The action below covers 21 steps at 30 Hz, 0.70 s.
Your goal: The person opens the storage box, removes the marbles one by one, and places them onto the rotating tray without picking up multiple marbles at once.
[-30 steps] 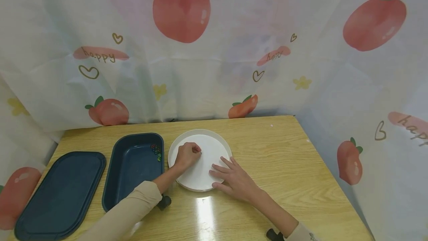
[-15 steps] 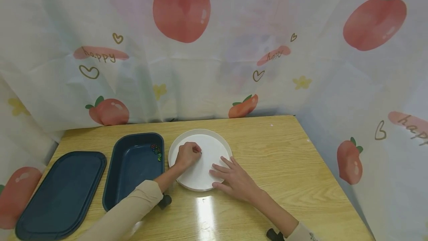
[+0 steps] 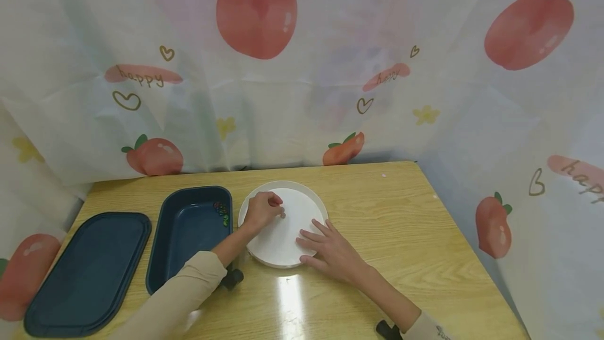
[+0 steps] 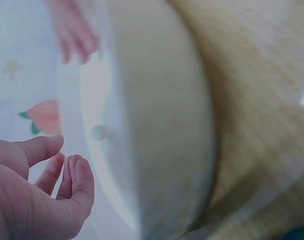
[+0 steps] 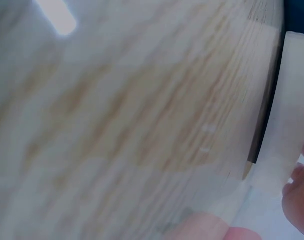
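Observation:
A round white plate (image 3: 283, 245) with a raised rim lies on the table. On it sits a small pale ball (image 4: 99, 132), like a marble, just off the left fingertips; its exact kind is too blurred to tell. The left hand (image 3: 262, 210) hovers over the left part of the plate. In the left wrist view its thumb and bent fingers stand apart, with nothing between them. The right hand (image 3: 332, 252) lies spread over the plate's right rim, its fingertips reaching inside. Only part of that hand shows in the right wrist view.
Left of the plate stands a deep dark blue tray (image 3: 189, 245) with several small coloured balls (image 3: 222, 213) in its far right corner. A flat dark blue lid (image 3: 87, 274) lies farther left. Behind the wooden table (image 3: 391, 214) hangs a fruit-patterned curtain (image 3: 302, 93).
The left hand, earlier pinched over the plate's middle, has moved slightly back and up, and its fingers have parted. The small pale ball now shows below them. The right hand stays put.

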Each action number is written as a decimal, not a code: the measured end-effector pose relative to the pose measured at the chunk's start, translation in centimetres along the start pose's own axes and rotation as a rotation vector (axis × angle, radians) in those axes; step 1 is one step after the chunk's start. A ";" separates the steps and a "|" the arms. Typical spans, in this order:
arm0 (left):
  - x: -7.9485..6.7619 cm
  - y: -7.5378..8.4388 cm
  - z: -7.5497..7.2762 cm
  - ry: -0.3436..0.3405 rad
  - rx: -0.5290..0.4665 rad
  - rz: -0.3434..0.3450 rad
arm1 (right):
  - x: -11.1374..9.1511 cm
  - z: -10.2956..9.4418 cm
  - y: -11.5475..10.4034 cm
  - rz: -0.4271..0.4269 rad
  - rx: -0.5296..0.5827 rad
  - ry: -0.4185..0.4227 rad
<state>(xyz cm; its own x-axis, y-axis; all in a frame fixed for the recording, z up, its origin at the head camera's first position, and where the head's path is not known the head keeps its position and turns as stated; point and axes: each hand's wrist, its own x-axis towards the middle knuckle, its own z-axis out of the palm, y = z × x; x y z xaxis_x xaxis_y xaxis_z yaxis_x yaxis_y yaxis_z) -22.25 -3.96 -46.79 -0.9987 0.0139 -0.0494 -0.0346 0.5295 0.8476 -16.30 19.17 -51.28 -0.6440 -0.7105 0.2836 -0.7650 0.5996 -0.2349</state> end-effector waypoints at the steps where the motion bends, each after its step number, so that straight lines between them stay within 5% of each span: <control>1: 0.1 0.3 -0.3 -0.001 -0.009 -0.004 | 0.0 0.0 0.0 0.002 -0.001 0.000; 9: 0.4 1.2 -3.9 0.031 -0.107 -0.029 | 0.1 -0.2 -0.1 0.021 0.007 -0.019; 21: -0.1 -2.4 -9.3 0.068 -0.199 -0.021 | -0.1 0.1 0.0 0.015 -0.011 -0.010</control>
<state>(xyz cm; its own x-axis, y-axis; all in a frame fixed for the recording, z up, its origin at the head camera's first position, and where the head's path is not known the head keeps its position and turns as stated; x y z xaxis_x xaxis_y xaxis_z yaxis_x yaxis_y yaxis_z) -22.42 -13.12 -43.94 -0.9977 -0.0563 -0.0381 -0.0555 0.3506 0.9349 -16.24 19.23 -51.36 -0.6555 -0.7050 0.2708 -0.7552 0.6141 -0.2293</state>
